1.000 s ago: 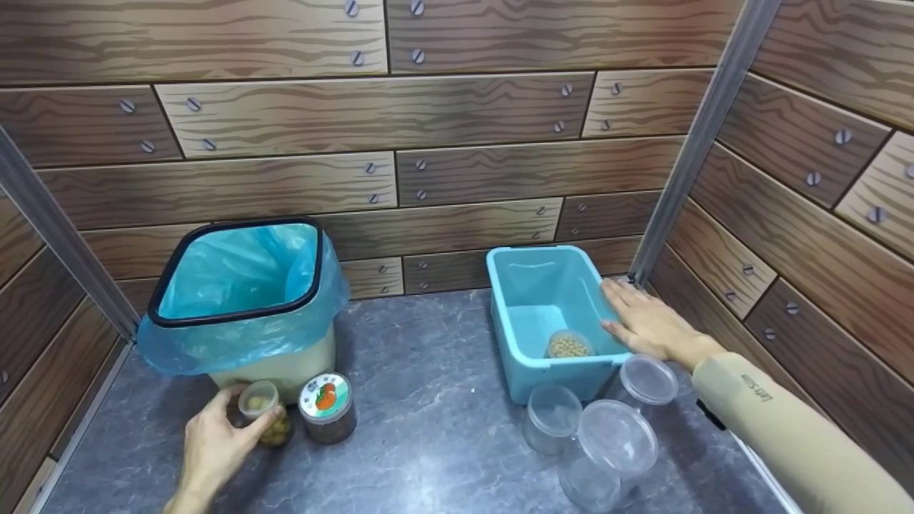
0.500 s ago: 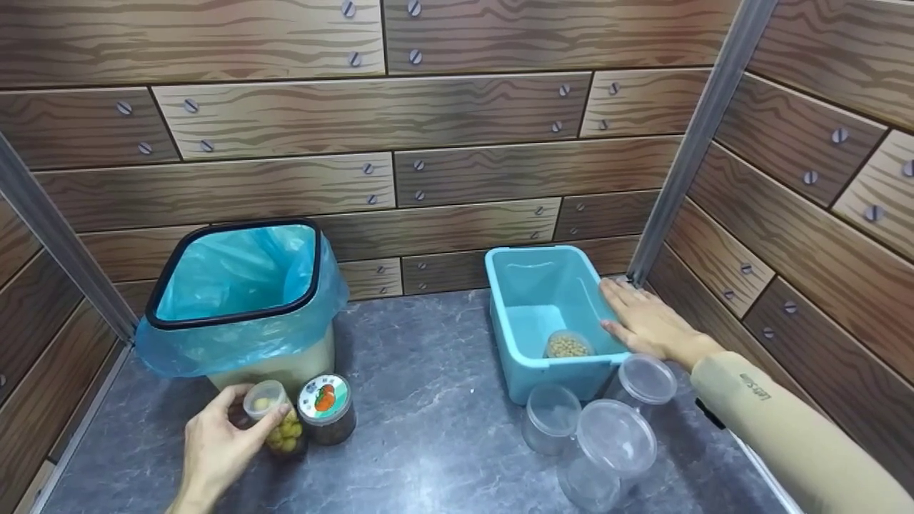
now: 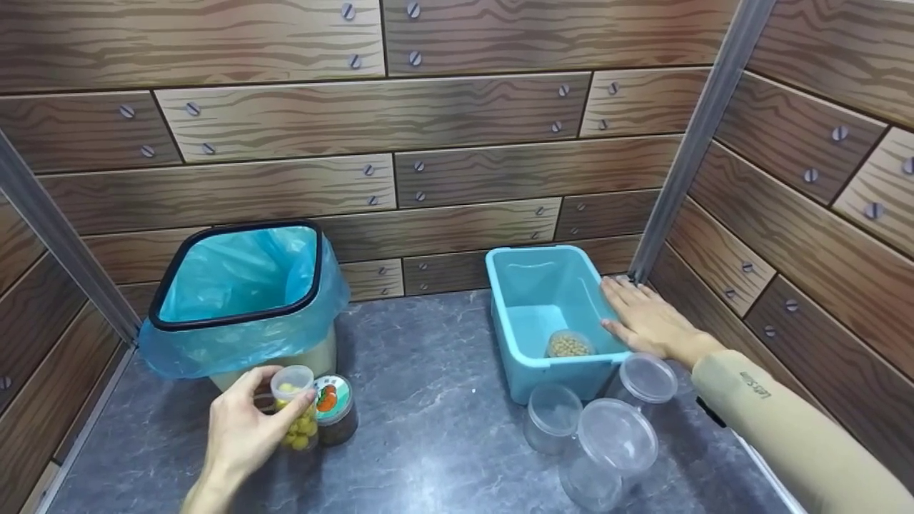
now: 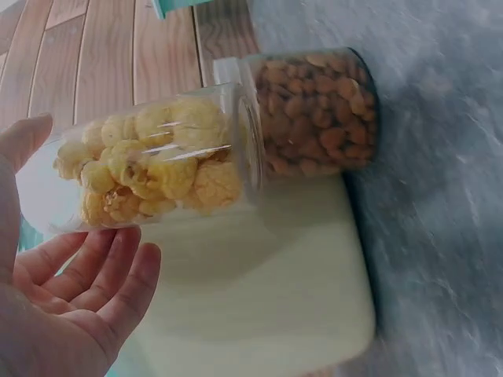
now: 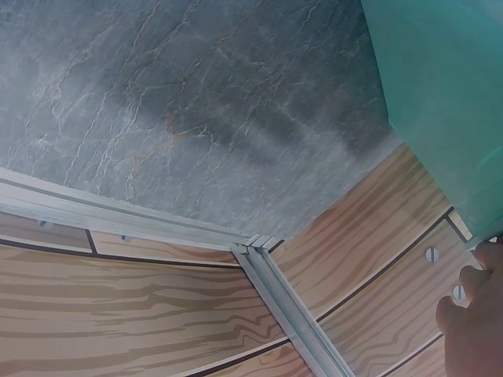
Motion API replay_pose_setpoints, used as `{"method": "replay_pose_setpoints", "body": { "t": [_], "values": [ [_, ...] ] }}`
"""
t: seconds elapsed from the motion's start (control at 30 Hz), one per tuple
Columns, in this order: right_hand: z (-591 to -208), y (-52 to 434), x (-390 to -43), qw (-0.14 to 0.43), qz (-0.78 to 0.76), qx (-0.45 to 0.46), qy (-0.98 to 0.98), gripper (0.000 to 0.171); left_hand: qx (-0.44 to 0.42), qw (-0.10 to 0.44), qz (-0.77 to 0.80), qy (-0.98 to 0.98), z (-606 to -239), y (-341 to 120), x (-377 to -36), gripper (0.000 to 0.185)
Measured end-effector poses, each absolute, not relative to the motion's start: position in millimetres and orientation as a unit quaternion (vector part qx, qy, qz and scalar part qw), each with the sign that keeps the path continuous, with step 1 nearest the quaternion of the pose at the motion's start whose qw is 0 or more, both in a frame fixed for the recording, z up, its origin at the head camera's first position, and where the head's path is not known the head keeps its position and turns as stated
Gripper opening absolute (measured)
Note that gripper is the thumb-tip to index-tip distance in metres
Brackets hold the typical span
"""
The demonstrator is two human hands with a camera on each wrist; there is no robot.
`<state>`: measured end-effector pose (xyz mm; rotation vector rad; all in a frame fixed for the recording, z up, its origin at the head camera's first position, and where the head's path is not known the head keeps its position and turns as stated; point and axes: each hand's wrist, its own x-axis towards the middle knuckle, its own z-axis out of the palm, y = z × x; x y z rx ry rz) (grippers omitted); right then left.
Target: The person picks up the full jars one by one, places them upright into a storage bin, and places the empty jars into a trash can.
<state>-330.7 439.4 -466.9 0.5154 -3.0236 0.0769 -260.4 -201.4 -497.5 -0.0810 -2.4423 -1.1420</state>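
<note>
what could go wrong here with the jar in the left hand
The left hand holds the clear jar of yellow snacks tilted, close beside the nut jar; swinging it might knock that jar over. In the left wrist view only the fingertips seem to support it, so it may slip.

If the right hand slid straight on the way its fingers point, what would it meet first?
The right hand lies flat on the right rim of the blue bin, fingers pointing toward the back corner. Going straight on, it would probably meet the metal corner post at the wood-pattern wall first, though depth is unclear.
</note>
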Motion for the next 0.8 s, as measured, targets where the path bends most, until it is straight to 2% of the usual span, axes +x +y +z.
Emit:
{"method": "replay_pose_setpoints", "body": {
  "t": [0.27, 0.63, 0.8],
  "values": [
    [-466, 437, -333, 0.036, 0.029, 0.171, -0.984, 0.076, -0.063, 0.223, -0.425, -0.875, -488, -178, -262, 0.049],
    [-466, 441, -332, 0.033, 0.030, 0.172, -0.984, 0.077, -0.163, 0.244, -0.457, -0.840, -484, -132, -278, 0.048],
    [-468, 440, -332, 0.034, 0.030, 0.172, -0.984, 0.076, -0.190, 0.227, -0.467, -0.833, -474, -110, -285, 0.049]
  ]
}}
